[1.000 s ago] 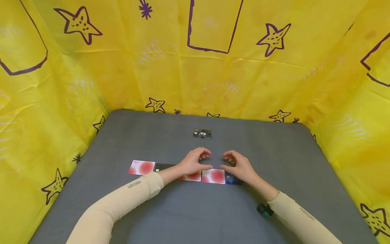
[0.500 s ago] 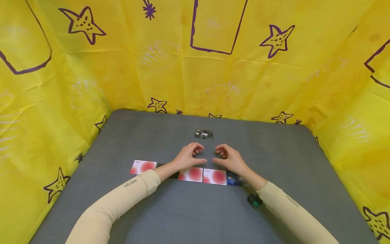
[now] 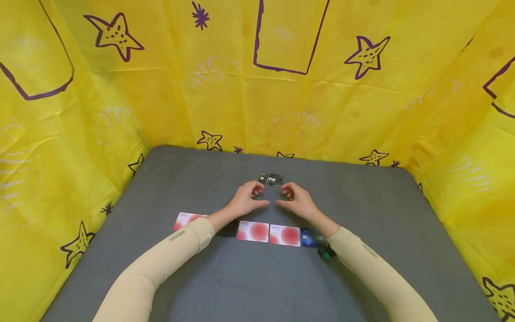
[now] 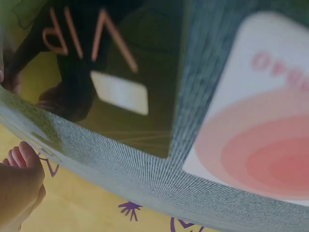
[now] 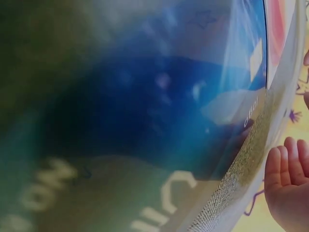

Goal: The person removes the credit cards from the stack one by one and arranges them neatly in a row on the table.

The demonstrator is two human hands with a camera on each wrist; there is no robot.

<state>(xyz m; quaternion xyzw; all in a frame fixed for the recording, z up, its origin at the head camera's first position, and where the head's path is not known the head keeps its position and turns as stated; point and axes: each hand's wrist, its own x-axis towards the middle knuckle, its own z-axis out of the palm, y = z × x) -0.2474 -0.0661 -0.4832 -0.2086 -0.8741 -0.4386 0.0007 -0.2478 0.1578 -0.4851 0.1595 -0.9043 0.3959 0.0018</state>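
Both hands are above the table with fingers loosely bent and nothing held. My left hand [image 3: 243, 200] and right hand [image 3: 299, 202] face each other across a small gap, just in front of a black Vip card [image 3: 271, 179]. Nearer to me lies a row of cards: a pink-and-white card [image 3: 186, 218], a black card [image 3: 227, 230] mostly hidden by my left forearm, two pink-and-white cards [image 3: 253, 231] and a blue card [image 3: 310, 237] partly behind my right wrist. Close up, the left wrist view has the black card [image 4: 120, 130]; the right wrist view has the blue card [image 5: 159, 116].
The dark grey table [image 3: 257, 281] ends at yellow cloth walls [image 3: 241, 103] at the back and both sides. The cloth carries purple starfish drawings. A small black-and-green wrist device [image 3: 326, 252] hangs beneath my right forearm.
Both hands have moved forward, away from the row and up to the black Vip card. The right hand has also shifted left, uncovering more of the blue card. The cards stay in place.
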